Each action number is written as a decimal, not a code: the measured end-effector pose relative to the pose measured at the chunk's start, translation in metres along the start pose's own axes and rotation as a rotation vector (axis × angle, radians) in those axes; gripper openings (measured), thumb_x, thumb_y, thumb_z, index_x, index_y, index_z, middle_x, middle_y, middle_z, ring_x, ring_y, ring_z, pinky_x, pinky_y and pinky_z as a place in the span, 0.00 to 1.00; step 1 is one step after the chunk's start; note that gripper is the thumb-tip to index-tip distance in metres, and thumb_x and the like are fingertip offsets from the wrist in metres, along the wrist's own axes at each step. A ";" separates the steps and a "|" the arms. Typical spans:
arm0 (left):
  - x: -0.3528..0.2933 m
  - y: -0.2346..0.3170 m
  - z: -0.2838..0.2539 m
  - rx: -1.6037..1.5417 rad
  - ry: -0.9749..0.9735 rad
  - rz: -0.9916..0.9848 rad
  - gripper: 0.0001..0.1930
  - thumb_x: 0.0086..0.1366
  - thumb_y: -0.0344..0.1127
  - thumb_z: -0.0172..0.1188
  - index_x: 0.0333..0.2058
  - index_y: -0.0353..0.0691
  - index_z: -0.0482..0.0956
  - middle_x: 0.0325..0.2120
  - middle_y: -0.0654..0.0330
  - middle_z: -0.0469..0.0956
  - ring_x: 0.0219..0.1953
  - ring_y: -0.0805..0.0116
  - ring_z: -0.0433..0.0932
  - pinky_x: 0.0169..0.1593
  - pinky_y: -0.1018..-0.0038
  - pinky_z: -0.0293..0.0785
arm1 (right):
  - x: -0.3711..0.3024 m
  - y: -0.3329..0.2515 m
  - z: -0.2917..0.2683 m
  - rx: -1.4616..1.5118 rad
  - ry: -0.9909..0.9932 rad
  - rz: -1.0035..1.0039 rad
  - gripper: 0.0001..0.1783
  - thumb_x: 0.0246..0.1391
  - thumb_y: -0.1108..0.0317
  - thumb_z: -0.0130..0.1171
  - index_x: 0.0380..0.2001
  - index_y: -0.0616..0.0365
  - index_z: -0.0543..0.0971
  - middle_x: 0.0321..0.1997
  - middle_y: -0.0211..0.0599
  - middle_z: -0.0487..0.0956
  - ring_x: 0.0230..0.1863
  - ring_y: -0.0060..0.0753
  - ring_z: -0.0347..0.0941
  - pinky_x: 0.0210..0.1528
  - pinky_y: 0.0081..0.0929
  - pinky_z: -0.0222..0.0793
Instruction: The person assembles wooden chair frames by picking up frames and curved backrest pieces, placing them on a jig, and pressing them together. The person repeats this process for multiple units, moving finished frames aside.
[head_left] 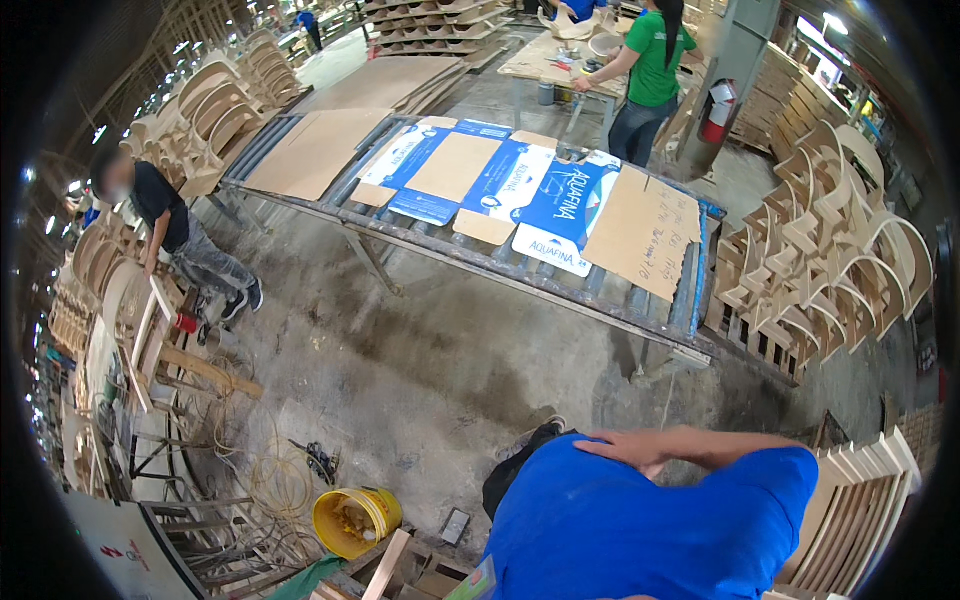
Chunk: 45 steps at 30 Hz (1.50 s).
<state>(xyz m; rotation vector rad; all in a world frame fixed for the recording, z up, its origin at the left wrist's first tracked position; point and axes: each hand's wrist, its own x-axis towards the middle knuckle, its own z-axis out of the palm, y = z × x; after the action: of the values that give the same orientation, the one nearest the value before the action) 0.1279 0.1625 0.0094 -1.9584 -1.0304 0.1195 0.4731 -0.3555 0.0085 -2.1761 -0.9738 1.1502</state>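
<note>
My right hand [622, 449] lies flat against the front of my blue shirt [640, 520], near the waist. Its fingers are stretched out and nothing shows in them. The bare right forearm bends across from the blue sleeve. My left hand is out of view. Below the shirt, part of my dark trousers [512, 482] shows. In front of me stands a roller conveyor table [480, 262] with flattened cardboard on it. A blue and white printed carton sheet [500, 180] lies in the middle, between a plain brown sheet [645, 228] and another brown sheet [312, 150].
Curved plywood pieces [815, 250] are stacked at the right. A yellow bucket [355, 522] stands on the floor near coiled hoses [278, 480]. A person in a dark shirt [170, 215] is at the left. Another in green [654, 60] stands at a far worktable [540, 62].
</note>
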 end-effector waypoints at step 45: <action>0.011 0.001 0.003 -0.077 -0.156 0.058 0.17 0.74 0.42 0.50 0.48 0.37 0.81 0.38 0.48 0.82 0.40 0.52 0.82 0.42 0.57 0.77 | 0.057 -0.006 -0.042 0.020 -0.138 -0.601 0.61 0.49 0.50 0.71 0.79 0.52 0.48 0.75 0.59 0.61 0.73 0.64 0.59 0.72 0.54 0.57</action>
<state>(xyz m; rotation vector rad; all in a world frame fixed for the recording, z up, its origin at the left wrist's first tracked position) 0.1339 0.1715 0.0103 -2.0755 -1.0926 0.2716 0.5288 -0.3112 0.0068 -1.6204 -1.5292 1.0056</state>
